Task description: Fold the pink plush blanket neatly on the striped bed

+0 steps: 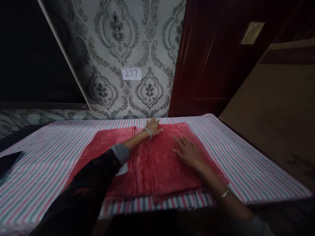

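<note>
A red plush blanket [169, 164] lies partly folded, its left and right sides turned in toward a gap along the middle. My left hand [153, 127] rests at its far edge, close to that middle gap, with the fingers spread. On the right folded panel lies my right hand [188, 151], palm down and fingers apart. Neither hand grips anything. Beside my left sleeve a white label [122, 169] shows on the left panel; the sleeve hides part of it.
A striped cloth [233, 164] covers the table under the blanket. A dark screen [36, 59] stands at the left, with a dark flat object [10, 164] below it. A large cardboard box [275, 108] leans at the right. A paper marked 277 [131, 73] is on the patterned wall.
</note>
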Demonstrator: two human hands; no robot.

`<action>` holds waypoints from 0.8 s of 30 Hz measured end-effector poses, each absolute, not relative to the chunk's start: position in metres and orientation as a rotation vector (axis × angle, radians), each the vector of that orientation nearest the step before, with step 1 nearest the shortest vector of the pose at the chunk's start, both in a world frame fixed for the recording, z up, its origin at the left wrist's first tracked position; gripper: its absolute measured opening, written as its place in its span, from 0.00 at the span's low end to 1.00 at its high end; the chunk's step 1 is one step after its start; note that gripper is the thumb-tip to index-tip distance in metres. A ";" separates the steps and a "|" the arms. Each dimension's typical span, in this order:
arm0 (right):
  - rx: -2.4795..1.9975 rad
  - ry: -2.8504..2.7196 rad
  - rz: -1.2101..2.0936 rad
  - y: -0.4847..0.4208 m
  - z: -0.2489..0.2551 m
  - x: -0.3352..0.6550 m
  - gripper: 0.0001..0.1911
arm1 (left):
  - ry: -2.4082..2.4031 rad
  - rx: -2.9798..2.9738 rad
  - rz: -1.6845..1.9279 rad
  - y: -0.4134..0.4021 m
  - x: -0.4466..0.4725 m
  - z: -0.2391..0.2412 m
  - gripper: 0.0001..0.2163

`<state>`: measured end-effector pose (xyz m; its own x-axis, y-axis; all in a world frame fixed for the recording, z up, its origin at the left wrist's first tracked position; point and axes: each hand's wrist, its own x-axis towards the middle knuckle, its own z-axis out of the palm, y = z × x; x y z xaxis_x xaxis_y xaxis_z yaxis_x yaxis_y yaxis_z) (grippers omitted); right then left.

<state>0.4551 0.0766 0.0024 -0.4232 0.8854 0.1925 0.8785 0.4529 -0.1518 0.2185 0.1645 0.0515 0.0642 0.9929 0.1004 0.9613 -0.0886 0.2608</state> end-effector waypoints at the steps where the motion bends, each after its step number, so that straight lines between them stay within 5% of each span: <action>1: -1.575 -2.491 0.054 0.092 0.005 0.456 0.34 | 1.998 2.311 0.293 0.159 0.222 0.046 0.33; 9: -1.643 -2.524 -0.048 0.201 -0.001 0.466 0.33 | 2.074 2.328 0.099 0.142 0.220 -0.005 0.39; 16: -1.670 -2.460 0.021 0.209 -0.042 0.475 0.32 | 2.054 2.287 0.063 0.146 0.220 -0.005 0.42; 24: -1.729 -2.482 0.156 0.212 -0.027 0.475 0.33 | 2.053 2.297 0.034 0.145 0.222 -0.006 0.42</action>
